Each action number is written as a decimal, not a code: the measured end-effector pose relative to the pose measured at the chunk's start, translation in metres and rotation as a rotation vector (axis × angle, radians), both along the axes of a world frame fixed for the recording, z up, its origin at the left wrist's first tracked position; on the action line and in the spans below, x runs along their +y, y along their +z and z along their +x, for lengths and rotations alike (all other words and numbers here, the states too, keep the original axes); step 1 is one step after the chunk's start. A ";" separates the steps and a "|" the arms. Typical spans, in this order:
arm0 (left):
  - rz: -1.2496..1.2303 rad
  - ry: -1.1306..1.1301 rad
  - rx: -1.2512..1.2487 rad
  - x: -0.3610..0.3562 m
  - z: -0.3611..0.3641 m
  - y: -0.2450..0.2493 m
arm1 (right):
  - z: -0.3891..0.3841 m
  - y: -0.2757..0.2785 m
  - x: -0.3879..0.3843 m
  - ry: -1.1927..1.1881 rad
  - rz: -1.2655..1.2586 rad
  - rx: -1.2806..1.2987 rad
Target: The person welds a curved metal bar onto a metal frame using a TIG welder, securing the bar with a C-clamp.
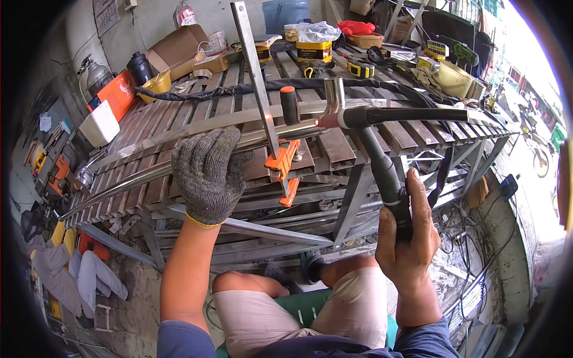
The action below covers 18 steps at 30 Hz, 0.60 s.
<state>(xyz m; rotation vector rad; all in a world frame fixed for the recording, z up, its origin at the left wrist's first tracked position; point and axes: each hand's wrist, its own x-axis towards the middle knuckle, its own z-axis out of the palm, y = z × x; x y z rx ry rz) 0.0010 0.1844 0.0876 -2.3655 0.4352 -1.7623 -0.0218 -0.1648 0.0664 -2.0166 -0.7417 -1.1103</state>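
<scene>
My left hand, in a grey knitted glove, is wrapped round a long shiny metal tube that runs across the slatted table's front. My bare right hand holds the black handle of a welding torch. The torch's head rests by the joint between the tube's right end and a short upright pipe. Between my hands, an orange clamp with a tall steel bar grips the work at the table edge. A dark cylinder with an orange top stands behind the tube.
The slatted metal table carries a black cable, a tape measure, a yellow-black box, a cardboard box and a cream bowl. Another person is at the lower left. Cables lie on the floor at right.
</scene>
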 end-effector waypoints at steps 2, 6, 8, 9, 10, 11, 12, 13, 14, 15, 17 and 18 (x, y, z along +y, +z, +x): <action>0.015 0.015 -0.015 -0.003 -0.002 0.004 | 0.000 0.000 0.000 0.001 -0.001 -0.011; 0.028 0.030 -0.032 -0.005 -0.002 0.006 | -0.001 0.002 -0.001 -0.009 -0.022 0.008; 0.022 0.020 -0.024 -0.002 0.001 0.002 | -0.003 0.004 -0.003 -0.008 -0.051 0.034; 0.018 0.015 -0.021 0.000 0.003 0.000 | -0.003 0.004 -0.003 -0.002 -0.048 0.043; 0.026 -0.003 -0.025 0.003 0.006 -0.002 | -0.004 0.004 -0.003 0.004 -0.046 0.053; 0.034 -0.020 -0.029 0.005 0.008 -0.003 | -0.004 0.004 -0.003 0.009 -0.044 0.061; 0.049 -0.004 -0.029 0.006 0.007 -0.003 | -0.003 0.003 -0.003 0.014 -0.028 0.061; 0.022 -0.018 -0.018 0.002 0.005 -0.002 | -0.002 0.002 -0.002 0.006 -0.022 0.044; 0.021 -0.003 -0.025 0.001 0.004 -0.001 | -0.001 0.001 -0.001 -0.003 -0.015 0.026; 0.020 0.011 -0.031 -0.001 0.003 0.000 | -0.001 0.000 -0.001 -0.011 -0.008 0.009; 0.025 0.024 -0.034 -0.004 0.000 0.004 | -0.001 0.000 -0.001 -0.008 -0.010 0.015; 0.027 0.031 -0.035 -0.006 -0.001 0.006 | -0.001 0.000 -0.001 -0.005 -0.005 0.018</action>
